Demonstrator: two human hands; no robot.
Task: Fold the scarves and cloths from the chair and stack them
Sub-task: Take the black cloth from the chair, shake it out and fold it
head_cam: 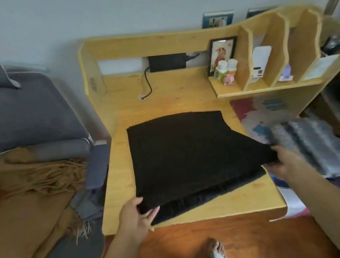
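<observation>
Grey chair [24, 113] is sitting at left, with a tan fringed scarf [26, 196] draping over its seat and front and a grey cloth [87, 205] hanging beside its armrest. Wooden desk [162, 100] is standing just right of the chair, with a divided shelf unit [272, 56] rising at its back right. Black cloth [188, 154] is lying folded in the middle of the desk top, upper layer lifting off the lower one along the near and right edges. Blurry patterned cloths [311, 136] are lying at the desk's right side, just beside the black cloth. Left hand [135, 213] is gripping the near left corner of the black cloth, thumb on top, fingers curling under. Right hand [282, 159] is pinching the right corner of the upper layer, holding it raised. Black box [167, 62] with a cable is sitting at the desk's back. Framed picture [222, 53] is leaning in the shelf, two small bottles [226, 69] standing in front of it.
</observation>
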